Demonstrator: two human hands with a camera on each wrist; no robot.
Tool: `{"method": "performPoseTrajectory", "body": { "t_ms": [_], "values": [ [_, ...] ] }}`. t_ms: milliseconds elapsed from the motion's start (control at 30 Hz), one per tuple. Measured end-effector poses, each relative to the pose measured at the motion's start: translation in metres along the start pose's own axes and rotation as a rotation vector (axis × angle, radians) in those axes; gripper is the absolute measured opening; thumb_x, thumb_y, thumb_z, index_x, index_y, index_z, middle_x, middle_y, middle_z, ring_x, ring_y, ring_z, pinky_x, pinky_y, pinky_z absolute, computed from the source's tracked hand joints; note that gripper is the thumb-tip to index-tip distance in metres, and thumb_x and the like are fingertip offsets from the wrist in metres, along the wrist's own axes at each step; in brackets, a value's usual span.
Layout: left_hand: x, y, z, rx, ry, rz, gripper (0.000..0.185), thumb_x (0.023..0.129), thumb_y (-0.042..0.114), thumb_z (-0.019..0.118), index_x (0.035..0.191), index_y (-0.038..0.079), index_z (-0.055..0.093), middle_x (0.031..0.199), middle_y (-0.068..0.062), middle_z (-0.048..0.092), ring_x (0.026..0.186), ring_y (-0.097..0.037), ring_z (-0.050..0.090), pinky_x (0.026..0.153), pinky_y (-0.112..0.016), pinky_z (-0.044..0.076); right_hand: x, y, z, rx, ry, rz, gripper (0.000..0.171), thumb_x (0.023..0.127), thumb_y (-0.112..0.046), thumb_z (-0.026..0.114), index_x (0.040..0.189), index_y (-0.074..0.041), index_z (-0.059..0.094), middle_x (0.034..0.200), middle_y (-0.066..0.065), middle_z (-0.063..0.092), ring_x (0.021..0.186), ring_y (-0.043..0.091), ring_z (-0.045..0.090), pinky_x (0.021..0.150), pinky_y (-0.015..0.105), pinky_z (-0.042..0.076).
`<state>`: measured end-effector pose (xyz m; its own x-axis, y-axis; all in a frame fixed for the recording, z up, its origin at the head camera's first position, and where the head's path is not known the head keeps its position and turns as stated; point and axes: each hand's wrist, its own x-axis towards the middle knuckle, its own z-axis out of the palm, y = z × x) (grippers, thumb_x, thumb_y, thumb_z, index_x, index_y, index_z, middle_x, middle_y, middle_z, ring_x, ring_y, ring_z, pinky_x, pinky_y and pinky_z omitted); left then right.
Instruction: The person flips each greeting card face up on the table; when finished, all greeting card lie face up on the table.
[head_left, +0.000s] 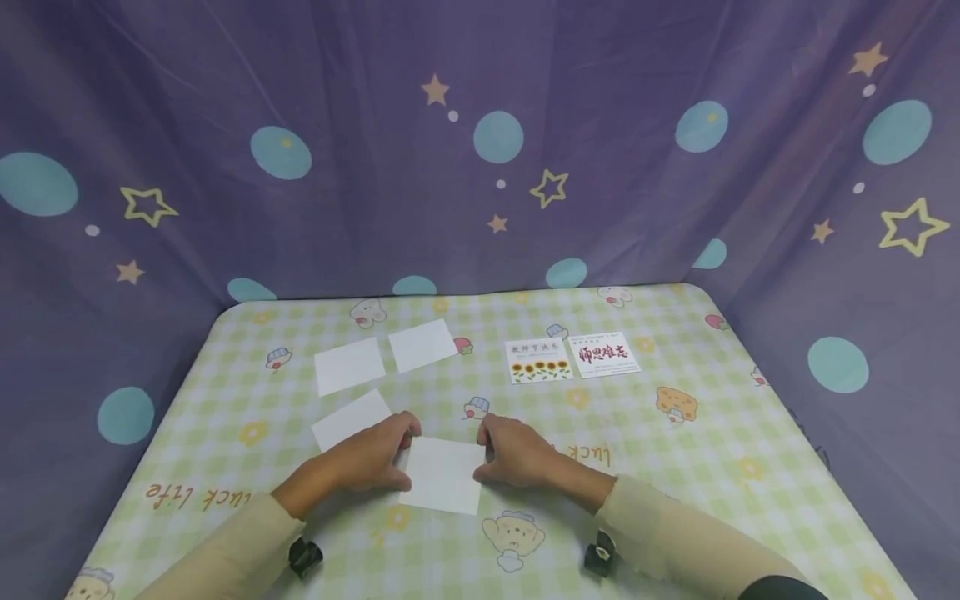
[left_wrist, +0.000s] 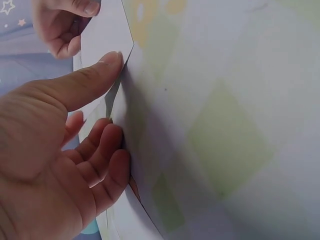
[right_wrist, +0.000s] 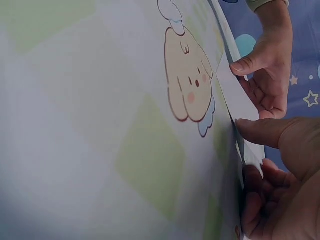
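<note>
Wore pale sleeves (head_left: pixel 645 525) at the near side, w/ dark gadgets (head_left: pixel 305 557) by the wrists. Held a blank white card (head_left: pixel 442 477) at near centre, w/ left hand (head_left: pixel 371 454) on its left edge & right hand (head_left: pixel 517 452) on its right (couldn't tell if lifted a touch or lying flat). Had thumbs & curled fingers nearly closed at both edges, w/ nothing else in either grip. Seemed, judging by the pose, at the step of steadying or positioning that one card; would call next for an equal hold on both sides & a level move or release, prob. w/o bending corners.

Spotted a second blank card (head_left: pixel 351 419) just beyond left hand, partly hidden by it, & a farther blank pair (head_left: pixel 350 367), slightly apart. Saw at far right of centre a sunflower card (head_left: pixel 540 361) just beside a red-lettered card (head_left: pixel 605 355).

Worked on a green-checked tablecloth (head_left: pixel 697 458) w/ cartoon prints etc., reaching to rounded far corners. Faced beyond it a purple curtain (head_left: pixel 615 50) w/ teal dots & stars, hung far, left & right, hiding the rest of the room.
</note>
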<state>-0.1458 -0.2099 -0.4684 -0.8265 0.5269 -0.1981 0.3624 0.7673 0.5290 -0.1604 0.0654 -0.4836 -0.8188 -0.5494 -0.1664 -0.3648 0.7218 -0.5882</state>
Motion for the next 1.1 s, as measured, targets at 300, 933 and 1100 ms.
{"method": "performPoseTrajectory", "body": {
  "t_ms": [300, 933, 1100],
  "values": [
    [0.002, -0.005, -0.002, -0.098, -0.001, 0.104, 0.055, 0.08, 0.016, 0.085, 0.121, 0.007, 0.048, 0.087, 0.006, 0.061, 0.069, 0.002, 0.048, 0.068, -0.02, 0.044, -0.001, 0.005, -0.001, 0.081, -0.012, -0.089, 0.042, 0.08, -0.019, 0.086, 0.113, -0.013, 0.06, 0.079, -0.01, 0.064, 0.067, 0.001, 0.056, 0.068, 0.02, 0.048],
    [0.005, -0.008, -0.016, -0.076, 0.047, 0.095, 0.017, 0.097, 0.024, 0.07, 0.091, 0.014, 0.058, 0.068, 0.014, 0.049, 0.058, 0.002, 0.04, 0.056, -0.019, 0.036, 0.001, 0.008, -0.013, 0.195, 0.1, -0.232, 0.041, 0.091, -0.011, 0.074, 0.13, -0.011, 0.065, 0.081, -0.01, 0.062, 0.069, 0.002, 0.055, 0.064, 0.021, 0.051],
    [0.006, -0.01, -0.019, -0.141, 0.064, 0.082, 0.016, 0.101, 0.03, 0.064, 0.093, 0.015, 0.065, 0.07, 0.009, 0.061, 0.058, 0.001, 0.047, 0.056, -0.02, 0.041, 0.001, 0.01, -0.015, 0.185, 0.17, -0.292, 0.034, 0.091, -0.01, 0.073, 0.125, -0.011, 0.07, 0.087, -0.006, 0.066, 0.073, 0.001, 0.055, 0.067, 0.02, 0.051]
  ]
}}
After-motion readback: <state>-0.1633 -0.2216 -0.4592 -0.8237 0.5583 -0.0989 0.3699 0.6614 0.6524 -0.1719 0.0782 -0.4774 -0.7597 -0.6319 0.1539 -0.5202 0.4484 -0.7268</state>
